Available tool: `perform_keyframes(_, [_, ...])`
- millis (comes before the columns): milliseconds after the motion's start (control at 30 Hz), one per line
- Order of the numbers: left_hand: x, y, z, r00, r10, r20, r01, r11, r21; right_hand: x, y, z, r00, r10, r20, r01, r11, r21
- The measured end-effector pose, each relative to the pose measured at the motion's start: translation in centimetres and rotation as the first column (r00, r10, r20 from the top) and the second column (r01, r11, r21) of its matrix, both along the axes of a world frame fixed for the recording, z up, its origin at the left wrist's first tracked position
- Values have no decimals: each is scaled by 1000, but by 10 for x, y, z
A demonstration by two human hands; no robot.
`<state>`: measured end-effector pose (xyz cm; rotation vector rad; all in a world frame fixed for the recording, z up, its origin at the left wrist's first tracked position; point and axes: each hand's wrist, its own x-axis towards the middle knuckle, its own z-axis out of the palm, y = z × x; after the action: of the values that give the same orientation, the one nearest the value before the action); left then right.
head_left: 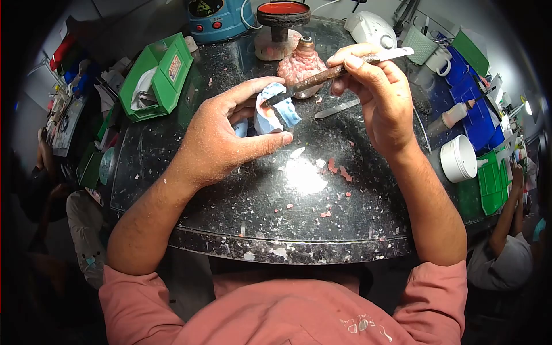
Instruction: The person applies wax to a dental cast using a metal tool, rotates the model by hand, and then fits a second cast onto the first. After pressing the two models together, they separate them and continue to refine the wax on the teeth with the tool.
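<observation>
My left hand point(221, 129) curls around a pale blue and white plaster dental cast point(267, 118), with the thumb below and the fingers behind it. A second bluish piece under those fingers is mostly hidden. In my right hand point(376, 86) is a plaster knife point(322, 79) with a worn brown handle. Its wide pale blade points away to the right, while the narrow metal end of the handle is right at the cast's upper edge. Just below my right fingers, a flat metal blade point(336, 109) lies on the dark table point(259, 201).
Behind my hands stands a spirit burner point(300, 66) caked in pink wax, near a red-lined dish point(283, 8) on a stand. A green bin point(158, 77) is at left, a white tub point(458, 159) at right. Pink scraps point(345, 173) litter the tabletop. Other people sit on both sides.
</observation>
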<state>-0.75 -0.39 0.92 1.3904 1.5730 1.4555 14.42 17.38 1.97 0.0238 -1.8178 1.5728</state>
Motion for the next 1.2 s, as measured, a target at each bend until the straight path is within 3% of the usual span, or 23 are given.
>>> perform_keyframes(300, [0, 0, 0, 1000, -5, 8, 5, 1000, 7, 0, 1, 0, 1000, 30, 0, -30, 1000, -3])
perform_keyframes(367, [1, -1, 1, 1000, 5, -7, -5, 1000, -5, 0, -2, 0, 999, -39, 5, 39, 999, 11])
perform_keyframes(600, [1, 0, 0, 1000, 7, -25, -7, 1000, 0, 0, -2, 0, 999, -48, -16, 49, 998, 47])
perform_keyframes(767, [1, 0, 1, 994, 47, -102, -49, 999, -13, 1, -3, 2, 995, -71, -63, 79, 987, 140])
perform_keyframes(1200, [0, 1, 0, 990, 73, -120, -72, 997, 15, -1, -4, 0, 992, -51, -116, 60, 995, 80])
